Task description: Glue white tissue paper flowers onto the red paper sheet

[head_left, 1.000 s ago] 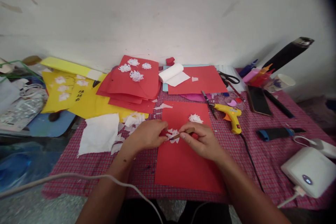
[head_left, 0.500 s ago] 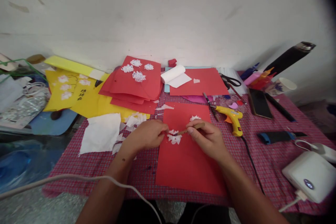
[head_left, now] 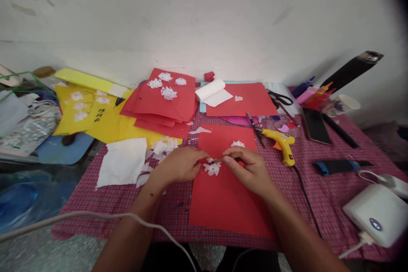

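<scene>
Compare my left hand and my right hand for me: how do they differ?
The right hand grips a slim brown tool; no tool shows in the left hand. The right hand is over the red sheet, while most of the left hand lies off its left edge. Both have bent fingers directed at the white paper flower between them.

the sheet (head_left: pixel 228 204) is plain red, the flower (head_left: pixel 212 169) white, the stick (head_left: pixel 218 160) brown. the cloth (head_left: pixel 331 191) is plaid in pinkish red. the gun (head_left: pixel 286 149) is yellow with an orange trigger (head_left: pixel 277 145).
</scene>
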Demonstrator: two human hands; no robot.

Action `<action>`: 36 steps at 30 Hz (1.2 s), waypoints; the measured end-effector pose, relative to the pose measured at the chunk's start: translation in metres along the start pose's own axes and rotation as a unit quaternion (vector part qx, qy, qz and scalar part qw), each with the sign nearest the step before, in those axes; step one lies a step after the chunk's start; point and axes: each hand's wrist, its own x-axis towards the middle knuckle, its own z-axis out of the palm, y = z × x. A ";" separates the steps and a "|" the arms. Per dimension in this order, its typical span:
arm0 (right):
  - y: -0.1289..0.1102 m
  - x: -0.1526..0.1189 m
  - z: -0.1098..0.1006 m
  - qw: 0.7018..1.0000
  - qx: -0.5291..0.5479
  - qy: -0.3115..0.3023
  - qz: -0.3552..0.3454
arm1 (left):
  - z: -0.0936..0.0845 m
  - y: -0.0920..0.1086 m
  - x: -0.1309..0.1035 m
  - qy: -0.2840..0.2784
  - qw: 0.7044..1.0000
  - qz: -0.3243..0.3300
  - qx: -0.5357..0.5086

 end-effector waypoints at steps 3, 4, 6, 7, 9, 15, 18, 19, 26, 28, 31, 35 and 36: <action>0.001 -0.001 0.001 1.000 0.006 0.003 -0.004 | -0.001 -0.001 0.000 0.011 1.000 -0.009 0.003; 0.001 -0.001 0.002 1.000 0.004 -0.001 -0.007 | -0.001 -0.001 0.000 0.017 1.000 -0.013 0.005; 0.002 -0.001 0.003 1.000 -0.004 -0.009 -0.016 | -0.002 -0.002 0.001 0.032 0.999 -0.020 0.011; 0.002 0.000 0.003 1.000 -0.006 -0.012 -0.020 | -0.003 -0.003 0.001 0.040 0.999 -0.024 0.014; 0.002 0.000 0.003 1.000 -0.009 -0.011 -0.022 | -0.004 -0.004 0.002 0.056 0.998 -0.029 0.020; 0.002 0.001 0.002 1.000 -0.007 -0.004 -0.014 | -0.004 -0.003 0.003 0.048 0.997 -0.030 0.046; 0.003 0.000 0.003 1.000 -0.010 -0.005 -0.010 | -0.003 -0.002 0.003 0.049 0.997 -0.033 0.045; 0.002 0.000 0.003 1.000 -0.011 -0.003 -0.008 | -0.003 -0.002 0.003 0.054 0.997 -0.037 0.040; 0.001 0.000 0.002 0.999 0.032 0.016 0.009 | -0.024 -0.007 -0.008 0.323 0.928 -0.107 -0.149; 0.001 0.000 0.001 0.998 0.057 0.028 0.018 | -0.032 -0.013 -0.018 0.427 0.861 -0.154 -0.228; 0.003 -0.001 0.000 0.996 0.085 0.032 0.023 | -0.036 -0.023 -0.038 0.434 0.835 -0.195 -0.278; 0.002 -0.001 0.000 0.992 0.109 0.040 0.039 | -0.026 -0.033 -0.070 0.334 0.885 -0.242 -0.216; 0.002 -0.001 0.000 0.991 0.115 0.044 0.046 | -0.021 -0.035 -0.077 0.302 0.902 -0.252 -0.176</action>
